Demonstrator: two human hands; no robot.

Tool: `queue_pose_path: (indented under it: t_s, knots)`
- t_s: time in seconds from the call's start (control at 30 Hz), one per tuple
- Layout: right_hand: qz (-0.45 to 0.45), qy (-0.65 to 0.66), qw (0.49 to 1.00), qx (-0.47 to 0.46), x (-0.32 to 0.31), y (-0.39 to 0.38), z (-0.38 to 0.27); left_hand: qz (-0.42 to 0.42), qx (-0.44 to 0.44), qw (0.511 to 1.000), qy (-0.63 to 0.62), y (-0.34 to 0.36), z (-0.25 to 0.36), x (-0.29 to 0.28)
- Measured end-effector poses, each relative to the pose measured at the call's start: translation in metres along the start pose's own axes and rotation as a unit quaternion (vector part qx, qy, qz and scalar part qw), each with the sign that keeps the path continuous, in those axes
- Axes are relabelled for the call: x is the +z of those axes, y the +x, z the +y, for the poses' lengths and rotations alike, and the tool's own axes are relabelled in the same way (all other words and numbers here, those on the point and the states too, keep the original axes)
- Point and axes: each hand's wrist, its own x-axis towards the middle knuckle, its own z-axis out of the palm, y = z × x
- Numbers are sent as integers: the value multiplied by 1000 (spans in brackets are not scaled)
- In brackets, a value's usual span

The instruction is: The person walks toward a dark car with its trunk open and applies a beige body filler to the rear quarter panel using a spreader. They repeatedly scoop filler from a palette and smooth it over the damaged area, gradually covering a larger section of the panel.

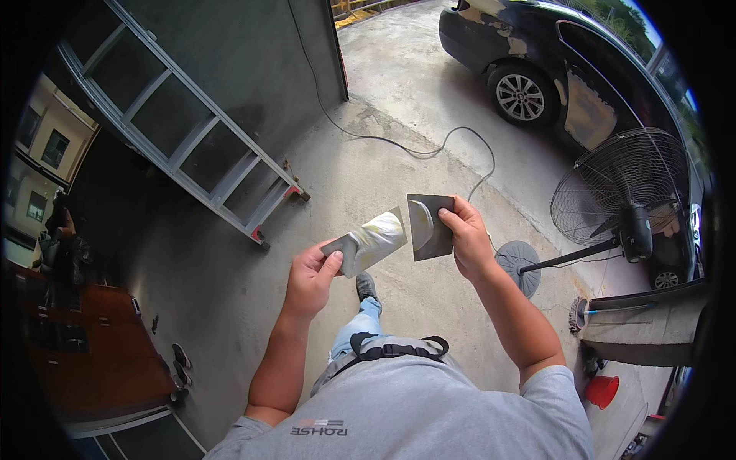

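My left hand (310, 280) is closed on a thin grey filler spreader (339, 249), thumb on top. A thick smear of whitish putty (379, 238) with yellow streaks covers most of that spreader. My right hand (474, 236) pinches a darker, squarish filler spreader (435, 245) at its right side. Along the inner edge of this one runs a curved band of pale paste (422, 222). Both spreaders are held up in front of my waist, their facing edges a narrow gap apart.
An aluminium ladder (193, 143) leans at the left. A pedestal fan (636, 230) on a round base (520, 264) stands to the right. Beyond it is a dark car (468, 34) with bare, sanded patches. A black cable (414, 151) crosses the concrete floor. A red bucket (602, 392) sits lower right.
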Motion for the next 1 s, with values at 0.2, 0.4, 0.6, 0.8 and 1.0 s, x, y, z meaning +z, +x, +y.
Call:
queue_pose_path:
  t_s: [0.2, 0.4, 0.6, 0.8, 1.0]
  knots:
    - [2, 11, 1000, 2, 31, 122, 8, -73, 3, 996, 41, 129, 27, -37]
    - [61, 75, 995, 30, 54, 208, 28, -89, -10, 994, 66, 242, 24, -37]
    - [60, 267, 959, 79, 36, 332, 26, -105, -10, 983, 149, 367, 6, -10]
    - [111, 299, 946, 55, -30, 486, -24, -167, 85, 951, 247, 521, 5, 36]
    - [-2, 150, 988, 37, -113, 596, -99, -144, -57, 964, 218, 649, 13, 58]
